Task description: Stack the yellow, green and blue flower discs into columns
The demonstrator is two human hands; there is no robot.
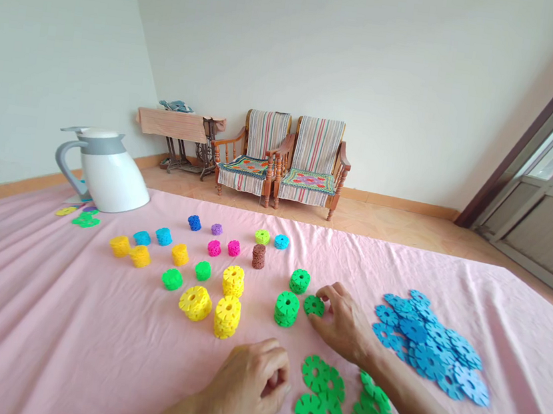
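Note:
My right hand (343,319) pinches the edge of a green notched disc (314,305) at the cloth, thumb in front and fingers behind. Just left of that disc stand two stacks of green discs, a nearer one (287,309) and a farther one (299,281). My left hand (252,382) is curled above the cloth, fingertips turned inward; whether anything small is inside cannot be seen. Loose green discs (312,409) lie spread between my forearms, some partly under the right one. Beyond the left hand are yellow disc stacks (227,316).
Loose blue discs (433,347) are heaped on the right of the pink cloth (90,332). Small stacks in several colours, including a brown one (259,256), stand farther back. A white jug (113,177) stands at the far left, beside a few loose discs (86,218).

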